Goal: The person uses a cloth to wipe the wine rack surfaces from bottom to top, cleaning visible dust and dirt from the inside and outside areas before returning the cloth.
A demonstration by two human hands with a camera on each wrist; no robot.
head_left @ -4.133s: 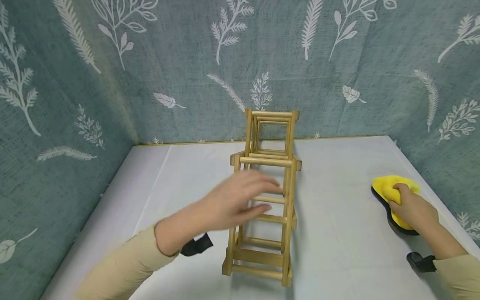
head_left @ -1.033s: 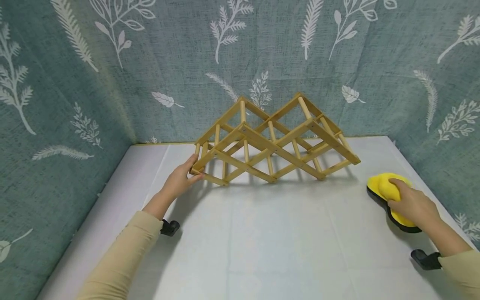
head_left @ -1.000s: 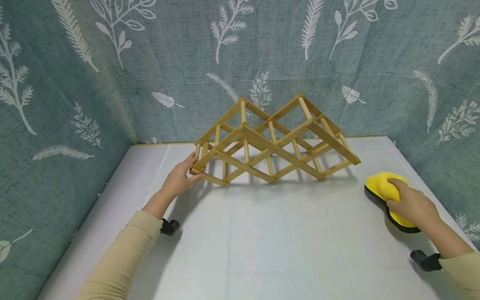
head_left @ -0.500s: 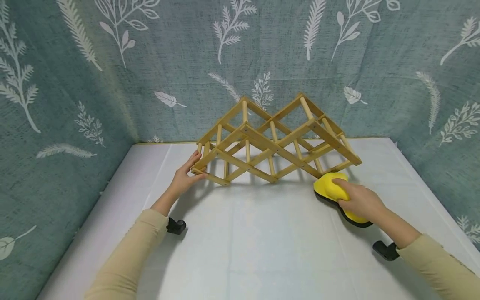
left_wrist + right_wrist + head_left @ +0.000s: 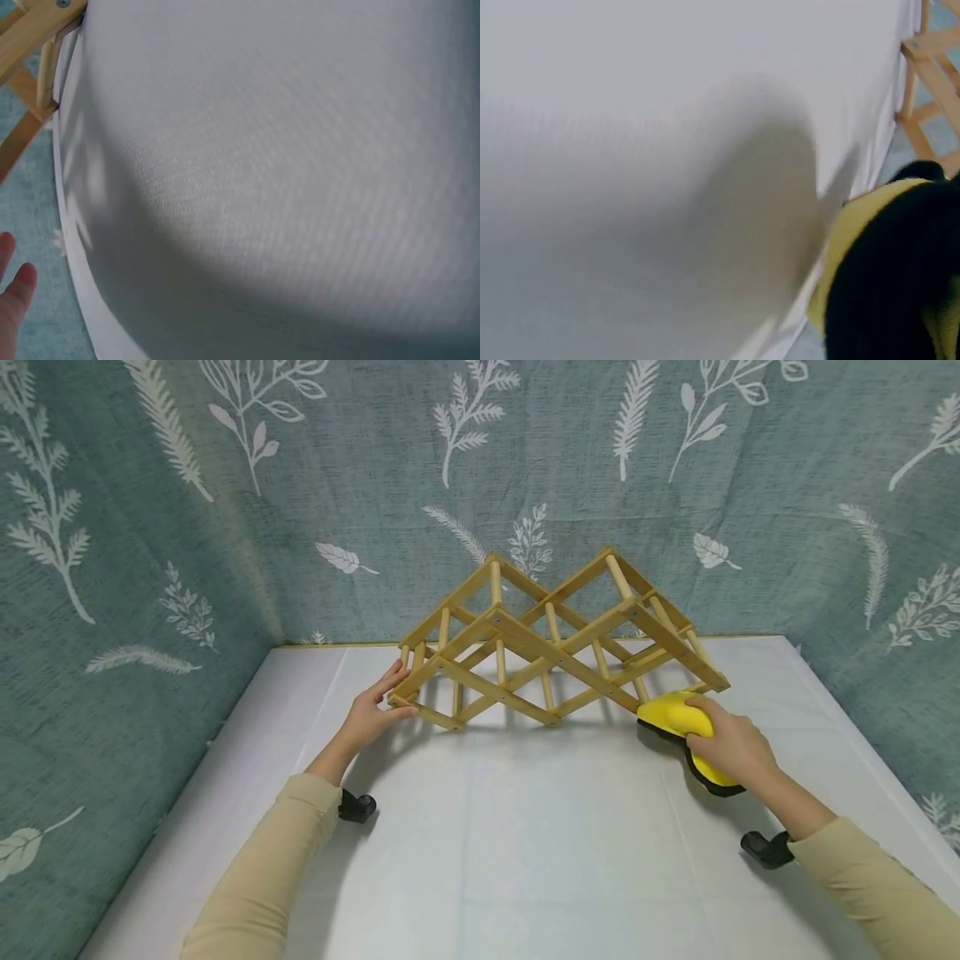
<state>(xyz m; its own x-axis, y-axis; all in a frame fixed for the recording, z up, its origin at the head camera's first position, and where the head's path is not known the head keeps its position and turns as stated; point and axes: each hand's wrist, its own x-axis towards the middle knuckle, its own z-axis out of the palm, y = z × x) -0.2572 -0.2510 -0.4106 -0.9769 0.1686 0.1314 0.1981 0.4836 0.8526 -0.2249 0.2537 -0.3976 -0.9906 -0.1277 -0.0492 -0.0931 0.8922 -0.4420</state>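
Note:
A folding wooden wine rack (image 5: 555, 652) of crossed slats and round dowels stands broadside at the back of the table. At its left end my left hand (image 5: 367, 714) holds the frame, thumb in front and fingers behind. My right hand (image 5: 735, 745) grips a bunched plush cleaning cloth (image 5: 678, 714), yellow on one side and black on the other. The cloth's tip is up against the rack's lower right end; its contact is partly hidden. In the right wrist view, the cloth (image 5: 885, 247) fills the lower right, below the rack (image 5: 934, 71). Fingertips (image 5: 22, 285) show in the left wrist view.
The table wears a white cover (image 5: 555, 835). A green leaf-patterned fabric wall (image 5: 375, 485) rises directly behind the rack and along both sides. Black wrist-worn mounts (image 5: 767, 850) hang beneath the forearms.
Since the earliest frame, the rack has turned from end-on to broadside, and my left hand has moved to its left end. My right hand has carried the cloth leftward to the rack's right end.

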